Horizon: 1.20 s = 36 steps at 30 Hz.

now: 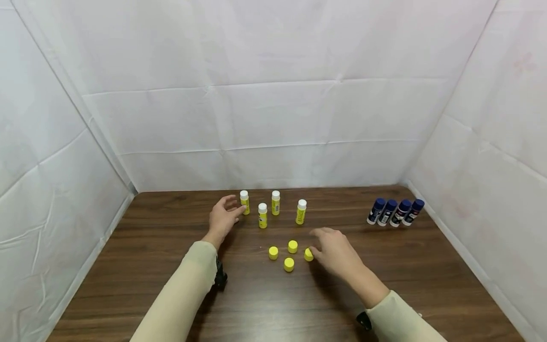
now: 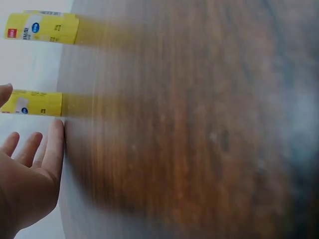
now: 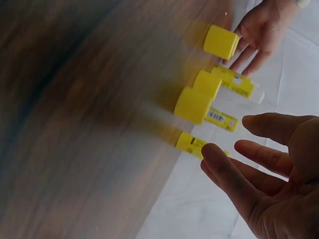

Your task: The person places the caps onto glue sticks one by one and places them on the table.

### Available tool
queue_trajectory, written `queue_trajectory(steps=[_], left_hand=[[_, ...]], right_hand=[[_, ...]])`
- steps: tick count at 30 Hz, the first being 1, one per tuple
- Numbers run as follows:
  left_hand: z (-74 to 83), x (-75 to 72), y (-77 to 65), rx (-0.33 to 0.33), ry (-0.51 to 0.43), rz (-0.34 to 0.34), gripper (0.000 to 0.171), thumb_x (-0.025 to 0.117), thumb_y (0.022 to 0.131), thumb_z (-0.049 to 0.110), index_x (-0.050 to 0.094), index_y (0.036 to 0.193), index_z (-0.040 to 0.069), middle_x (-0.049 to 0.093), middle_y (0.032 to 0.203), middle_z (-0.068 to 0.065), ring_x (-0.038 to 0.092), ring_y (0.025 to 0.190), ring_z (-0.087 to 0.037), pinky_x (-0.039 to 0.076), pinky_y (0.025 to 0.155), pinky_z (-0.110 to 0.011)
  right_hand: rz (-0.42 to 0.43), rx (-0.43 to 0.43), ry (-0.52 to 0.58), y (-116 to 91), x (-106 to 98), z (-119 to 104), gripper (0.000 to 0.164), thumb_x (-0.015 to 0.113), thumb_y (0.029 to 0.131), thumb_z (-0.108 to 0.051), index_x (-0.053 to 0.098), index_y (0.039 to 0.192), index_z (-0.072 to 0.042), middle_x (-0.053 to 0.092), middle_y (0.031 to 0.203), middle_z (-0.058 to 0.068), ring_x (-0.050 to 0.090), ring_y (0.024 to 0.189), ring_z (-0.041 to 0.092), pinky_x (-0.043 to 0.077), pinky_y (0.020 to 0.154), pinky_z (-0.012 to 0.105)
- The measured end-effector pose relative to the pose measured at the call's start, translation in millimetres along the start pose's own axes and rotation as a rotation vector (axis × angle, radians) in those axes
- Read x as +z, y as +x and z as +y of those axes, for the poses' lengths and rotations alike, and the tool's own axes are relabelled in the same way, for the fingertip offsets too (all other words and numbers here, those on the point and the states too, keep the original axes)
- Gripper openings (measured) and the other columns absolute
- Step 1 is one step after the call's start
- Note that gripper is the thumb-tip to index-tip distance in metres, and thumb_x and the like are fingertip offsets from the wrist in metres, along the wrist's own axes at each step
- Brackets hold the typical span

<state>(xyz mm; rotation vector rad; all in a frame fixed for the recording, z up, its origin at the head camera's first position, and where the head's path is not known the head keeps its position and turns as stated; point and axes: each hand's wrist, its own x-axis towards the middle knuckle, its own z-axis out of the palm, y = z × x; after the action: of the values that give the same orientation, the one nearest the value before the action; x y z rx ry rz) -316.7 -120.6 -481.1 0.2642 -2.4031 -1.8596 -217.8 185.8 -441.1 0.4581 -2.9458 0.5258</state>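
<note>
My left hand [image 1: 222, 219] reaches beside the leftmost yellow glue stick [image 1: 245, 207], its thumb and fingers spread. In the left wrist view that stick [image 2: 37, 103] stands between the thumb and the straight fingers [image 2: 54, 152]. Three more white-topped glue sticks stand upright, the nearest being the front one [image 1: 262, 217]. My right hand [image 1: 339, 251] hovers at the rightmost yellow cap [image 1: 308, 255], its thumb overlapping the cap in the head view. The right wrist view has that hand's thumb and fingers [image 3: 269, 127] apart, with nothing between them.
More yellow caps, the front one [image 1: 288, 265] among them, sit on the brown wooden table [image 1: 273, 308]. Several dark blue glue sticks [image 1: 386, 212] stand in a row at the back right. White cloth walls [image 1: 273, 114] enclose the back and sides.
</note>
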Motion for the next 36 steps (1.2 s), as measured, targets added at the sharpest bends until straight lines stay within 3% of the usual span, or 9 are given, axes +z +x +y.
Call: queue_trajectory(steps=[11, 21, 36], left_hand=[[6.1, 14.1, 8.1, -0.017, -0.045, 0.008, 0.059, 0.079, 0.091, 0.020, 0.053, 0.144, 0.015, 0.059, 0.140, -0.011, 0.060, 0.126, -0.028, 0.058, 0.093, -0.042], [1.4, 16.4, 12.0, -0.041, -0.118, 0.091, 0.045, 0.079, 0.091, 0.013, 0.062, 0.132, 0.007, 0.062, 0.130, -0.014, 0.064, 0.117, -0.030, 0.059, 0.090, -0.037], [8.5, 17.4, 11.6, -0.063, -0.181, 0.063, 0.040, 0.076, 0.093, 0.012, 0.063, 0.131, 0.006, 0.059, 0.131, -0.018, 0.062, 0.121, -0.033, 0.056, 0.097, -0.039]], right_hand=[[-0.027, 0.013, 0.014, 5, 12, -8, 0.030, 0.077, 0.088, -0.013, 0.073, 0.117, -0.006, 0.071, 0.118, 0.011, 0.068, 0.110, 0.029, 0.056, 0.090, 0.047], [-0.059, 0.012, 0.003, 6, 17, -15, 0.033, 0.080, 0.087, -0.014, 0.072, 0.118, -0.007, 0.070, 0.118, 0.011, 0.067, 0.109, 0.029, 0.056, 0.090, 0.047], [-0.085, 0.002, -0.026, 4, 20, -11, 0.022, 0.080, 0.087, -0.011, 0.077, 0.109, -0.006, 0.072, 0.109, 0.009, 0.069, 0.103, 0.025, 0.058, 0.087, 0.043]])
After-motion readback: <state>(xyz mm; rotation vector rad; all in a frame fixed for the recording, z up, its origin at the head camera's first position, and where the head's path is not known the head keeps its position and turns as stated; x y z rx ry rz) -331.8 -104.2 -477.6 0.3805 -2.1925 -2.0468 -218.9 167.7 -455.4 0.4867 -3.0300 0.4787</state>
